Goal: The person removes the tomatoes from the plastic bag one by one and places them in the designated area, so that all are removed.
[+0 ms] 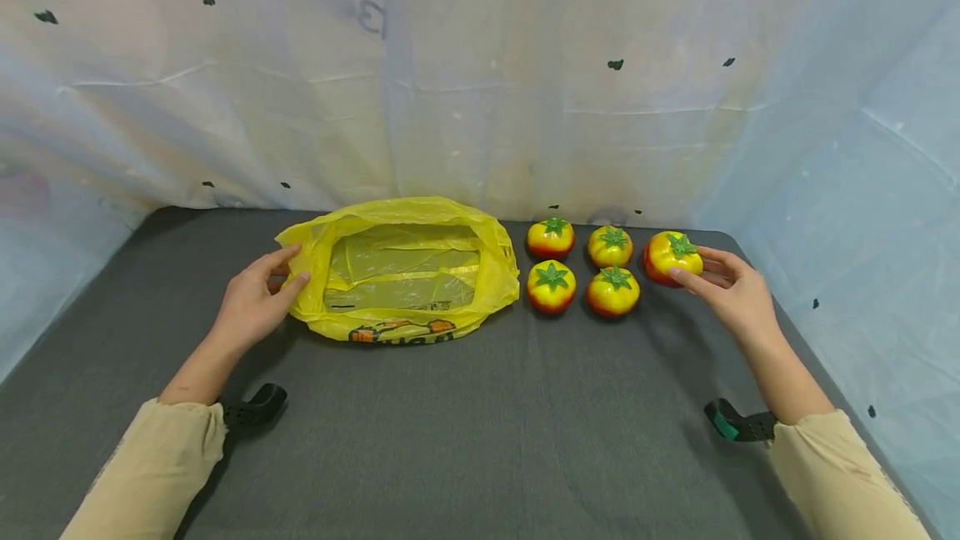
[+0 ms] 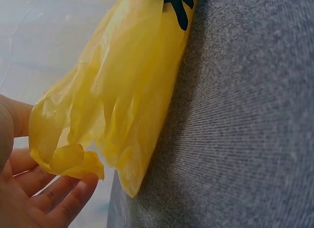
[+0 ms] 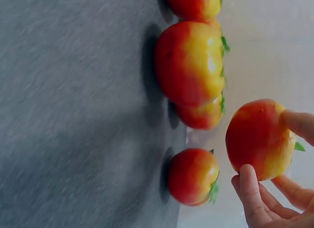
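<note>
A yellow plastic bag lies on the dark table with its mouth spread wide. My left hand holds its left edge, the film passing between thumb and fingers in the left wrist view. On the right, my right hand grips a red-and-yellow tomato with a green leafy top. The right wrist view shows this tomato raised off the table between thumb and fingers. Another tomato sits on the table beyond it.
Between bag and right hand stand more tomatoes in two short rows, among them a front left one and a front right one. A pale plastic sheet hangs behind the table, and more sheeting closes the right side.
</note>
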Available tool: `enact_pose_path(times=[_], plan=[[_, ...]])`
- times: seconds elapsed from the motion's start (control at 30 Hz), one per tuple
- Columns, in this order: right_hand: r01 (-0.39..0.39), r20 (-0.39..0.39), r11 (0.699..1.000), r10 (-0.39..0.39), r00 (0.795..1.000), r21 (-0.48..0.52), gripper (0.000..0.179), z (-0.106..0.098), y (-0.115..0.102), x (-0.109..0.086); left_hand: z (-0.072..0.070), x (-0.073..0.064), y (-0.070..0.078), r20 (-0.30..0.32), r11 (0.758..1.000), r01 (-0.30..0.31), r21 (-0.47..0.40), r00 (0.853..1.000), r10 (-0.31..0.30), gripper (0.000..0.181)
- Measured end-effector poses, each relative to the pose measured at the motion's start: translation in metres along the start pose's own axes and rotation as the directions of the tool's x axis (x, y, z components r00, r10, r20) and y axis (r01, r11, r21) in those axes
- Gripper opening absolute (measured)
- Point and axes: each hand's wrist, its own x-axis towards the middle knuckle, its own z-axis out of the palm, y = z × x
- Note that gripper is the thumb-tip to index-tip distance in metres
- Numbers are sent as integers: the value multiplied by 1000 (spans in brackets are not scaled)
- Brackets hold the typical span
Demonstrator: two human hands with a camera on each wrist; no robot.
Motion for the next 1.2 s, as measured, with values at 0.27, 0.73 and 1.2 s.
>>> enact_pose_path(times=[0.27, 0.73, 1.2], plan=[[-30, 19, 999, 30, 999, -17, 84, -6, 15, -2, 2, 0, -1, 3, 1000, 1, 2, 1000, -1, 57], [-38, 41, 993, 43, 998, -112, 85, 0, 41, -5, 4, 0, -1, 10, 1000, 18, -5, 1000, -18, 58], [-65, 59, 988, 73, 996, -138, 89, 5, 62, 2, 5, 2, -2, -7, 1000, 24, 12, 1000, -24, 57]])
